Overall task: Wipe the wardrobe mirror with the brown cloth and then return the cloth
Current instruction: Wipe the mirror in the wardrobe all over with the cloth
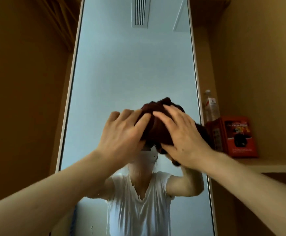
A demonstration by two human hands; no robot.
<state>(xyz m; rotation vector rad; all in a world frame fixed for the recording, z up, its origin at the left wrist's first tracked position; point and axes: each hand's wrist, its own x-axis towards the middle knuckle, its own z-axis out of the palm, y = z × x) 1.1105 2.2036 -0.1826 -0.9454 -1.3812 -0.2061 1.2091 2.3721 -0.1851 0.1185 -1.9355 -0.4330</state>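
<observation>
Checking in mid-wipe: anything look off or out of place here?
Nothing stands out. Both hands, left hand and right hand, press the bunched brown cloth on the mirror; bottle and red box stand upright.

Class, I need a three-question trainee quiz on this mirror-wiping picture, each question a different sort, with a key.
1. True or false: both hands press the brown cloth on the mirror.
2. What stands right of the mirror on the shelf? A) red box and bottle B) a lamp C) folded towels
3. Fill in: the bottle stands ____ the red box.

Key: 1 true: left hand, right hand. 2 A: red box, bottle. 3 behind.
</observation>
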